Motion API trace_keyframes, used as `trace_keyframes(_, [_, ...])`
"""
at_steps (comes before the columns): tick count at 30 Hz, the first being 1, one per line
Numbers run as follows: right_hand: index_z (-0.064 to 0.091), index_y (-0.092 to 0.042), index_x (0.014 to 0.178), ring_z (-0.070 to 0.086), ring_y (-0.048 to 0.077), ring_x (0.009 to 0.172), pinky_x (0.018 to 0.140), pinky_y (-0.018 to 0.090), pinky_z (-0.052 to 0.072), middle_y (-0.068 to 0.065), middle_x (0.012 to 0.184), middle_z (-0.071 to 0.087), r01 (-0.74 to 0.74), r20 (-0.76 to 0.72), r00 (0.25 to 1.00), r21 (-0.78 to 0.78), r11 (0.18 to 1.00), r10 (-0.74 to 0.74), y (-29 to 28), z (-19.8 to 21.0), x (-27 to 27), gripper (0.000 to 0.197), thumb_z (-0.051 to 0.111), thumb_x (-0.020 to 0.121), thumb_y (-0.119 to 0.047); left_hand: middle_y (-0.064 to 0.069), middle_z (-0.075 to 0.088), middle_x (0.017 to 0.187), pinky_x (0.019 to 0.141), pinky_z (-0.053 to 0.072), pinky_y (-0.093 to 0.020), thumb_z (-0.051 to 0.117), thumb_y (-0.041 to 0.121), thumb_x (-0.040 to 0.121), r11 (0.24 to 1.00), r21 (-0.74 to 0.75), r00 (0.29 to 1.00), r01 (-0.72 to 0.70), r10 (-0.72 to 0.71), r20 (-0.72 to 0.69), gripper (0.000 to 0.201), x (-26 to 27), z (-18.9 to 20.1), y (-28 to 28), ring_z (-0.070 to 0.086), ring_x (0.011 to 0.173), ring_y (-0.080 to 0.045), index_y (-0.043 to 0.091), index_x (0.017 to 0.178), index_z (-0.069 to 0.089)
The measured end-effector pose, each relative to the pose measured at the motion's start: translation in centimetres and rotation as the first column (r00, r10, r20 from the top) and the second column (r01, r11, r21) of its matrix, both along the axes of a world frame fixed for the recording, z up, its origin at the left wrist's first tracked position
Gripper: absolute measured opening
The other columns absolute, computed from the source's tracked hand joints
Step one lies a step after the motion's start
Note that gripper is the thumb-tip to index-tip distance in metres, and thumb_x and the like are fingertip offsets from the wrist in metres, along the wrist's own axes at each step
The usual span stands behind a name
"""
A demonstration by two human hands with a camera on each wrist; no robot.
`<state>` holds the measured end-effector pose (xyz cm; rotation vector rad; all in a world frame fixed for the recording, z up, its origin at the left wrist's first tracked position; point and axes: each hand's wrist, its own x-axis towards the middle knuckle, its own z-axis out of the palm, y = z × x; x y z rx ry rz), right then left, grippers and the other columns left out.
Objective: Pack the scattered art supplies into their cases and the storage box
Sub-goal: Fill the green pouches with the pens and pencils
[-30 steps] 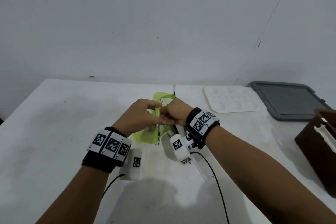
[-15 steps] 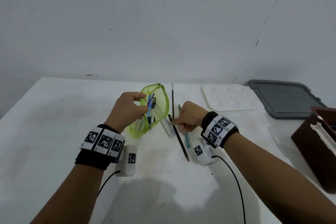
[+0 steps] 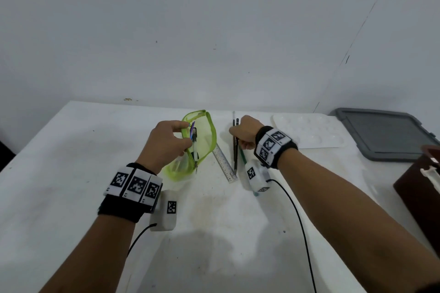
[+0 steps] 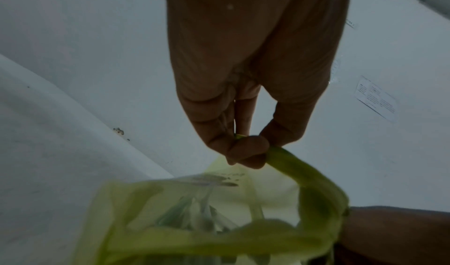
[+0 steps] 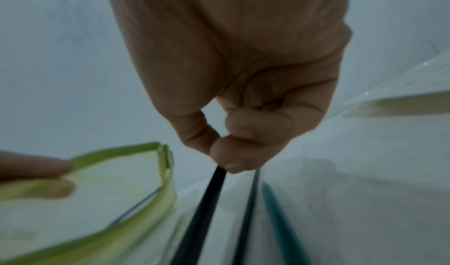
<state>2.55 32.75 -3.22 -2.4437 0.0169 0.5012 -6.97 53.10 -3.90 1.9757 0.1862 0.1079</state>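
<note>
right hand [image 3: 245,134] moved up, now gripping three brushes [image 3: 235,150]; one pouch [image 3: 204,140].

**Hidden, cropped and blurred**

Blurred throughout in the right wrist view: lime-green translucent zip pouch [image 5: 136,201], thin black brush handle [image 5: 207,207], teal pencil-like stick [image 5: 280,217]; all three cut off by the bottom edge. Upper ends of the sticks buried under the right hand [image 5: 233,95]. In the head view, brown rectangular storage box [image 3: 419,188] cropped by the right edge, interior unseen. Contents of the pouch in the left wrist view smeared and unreadable behind the plastic; pouch cropped at the bottom. Lower end of the teal stick masked by the white wrist-camera housing [image 3: 256,175]. Ruler markings on the clear plastic ruler [image 3: 225,164] too small to read.
</note>
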Motion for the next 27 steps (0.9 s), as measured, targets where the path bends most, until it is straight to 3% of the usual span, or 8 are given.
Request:
trace_keyframes(3, [0.050,-0.007,0.080,0.061,0.029,0.071,0.067,0.033,0.052,0.011,0.078,0.062,-0.030,0.067,0.997,-0.207,0.978,0.045,1.0,-1.2,0.9,0.015,0.050,0.090,-0.019,-0.001,0.064,0.118,0.061,0.051,-0.027,0.063,0.001,0.078,1.000,0.008,1.000,0.012,-0.012,-0.008,0.046,0.0,0.1,-0.1,0.063,0.053,-0.017,0.012,0.122,0.063])
trace_keyframes(6, [0.047,-0.011,0.076,0.060,0.027,0.069,0.062,0.029,0.049,0.007,0.080,0.060,-0.076,0.114,0.985,-0.374,0.924,0.127,1.7,-1.6,1.6,0.018,0.055,0.088,-0.021,0.000,0.064,0.117,0.059,0.052,-0.025,0.062,0.000,0.078,1.000,0.005,1.000,0.008,-0.008,-0.007,0.045,-0.1,0.1,-0.1,0.063,0.054,-0.016,0.013,0.121,0.063])
trace_keyframes(9, [0.045,-0.011,0.072,0.055,0.023,0.063,0.053,0.025,0.043,0.005,0.072,0.056,-0.107,0.093,0.983,-0.428,0.897,0.161,1.9,-1.6,2.0,0.018,0.056,0.086,-0.014,0.001,0.065,0.114,0.059,0.050,-0.024,0.062,0.000,0.078,1.000,0.006,1.000,0.015,-0.015,-0.010,0.044,-0.1,0.1,-0.2,0.063,0.054,-0.016,0.013,0.119,0.064])
trace_keyframes(13, [0.042,-0.013,0.073,0.056,0.024,0.069,0.053,0.024,0.041,0.003,0.071,0.052,-0.107,0.096,0.983,-0.408,0.907,0.159,1.8,-1.7,2.1,0.020,0.058,0.084,-0.017,0.001,0.064,0.116,0.062,0.053,-0.027,0.063,0.001,0.077,0.999,0.012,0.999,0.034,-0.034,-0.019,0.044,-0.1,0.0,-0.4,0.064,0.054,-0.016,0.014,0.120,0.063])
trace_keyframes(15, [0.043,-0.011,0.072,0.055,0.024,0.066,0.053,0.024,0.041,0.004,0.069,0.052,-0.082,0.066,0.992,-0.300,0.951,0.106,1.5,-1.6,1.9,0.019,0.057,0.085,-0.016,0.001,0.063,0.117,0.061,0.052,-0.026,0.062,0.001,0.077,0.999,0.016,0.999,0.038,-0.038,-0.016,0.044,-0.2,0.1,-0.3,0.064,0.053,-0.016,0.013,0.119,0.063])
trace_keyframes(18, [0.049,-0.007,0.070,0.044,0.018,0.048,0.044,0.022,0.033,0.007,0.061,0.050,0.048,-0.053,0.998,0.119,0.992,-0.042,0.6,-0.8,1.4,0.016,0.057,0.083,-0.013,0.001,0.063,0.116,0.062,0.053,-0.026,0.062,0.001,0.078,0.999,0.021,0.999,0.039,-0.039,-0.010,0.044,-0.1,0.3,-0.2,0.063,0.054,-0.017,0.013,0.120,0.063])
trace_keyframes(22, [0.054,-0.008,0.071,0.037,0.010,0.040,0.035,0.018,0.026,0.002,0.055,0.047,0.146,-0.187,0.981,0.494,0.857,-0.059,-0.2,0.9,-1.5,0.017,0.059,0.087,-0.012,0.001,0.064,0.116,0.061,0.053,-0.027,0.061,0.000,0.078,0.999,0.018,0.999,0.045,-0.044,-0.012,0.044,0.0,0.3,-0.1,0.063,0.055,-0.018,0.012,0.119,0.063])
trace_keyframes(27, [0.050,-0.011,0.061,0.033,0.010,0.037,0.035,0.015,0.019,0.002,0.049,0.045,0.124,-0.277,0.958,0.638,0.760,0.076,-0.3,0.9,-5.0,0.028,0.057,0.088,-0.010,0.001,0.065,0.115,0.063,0.056,-0.030,0.061,0.000,0.076,0.998,0.016,0.998,0.055,-0.055,-0.018,0.044,0.1,0.0,-0.5,0.065,0.057,-0.018,0.015,0.118,0.064])
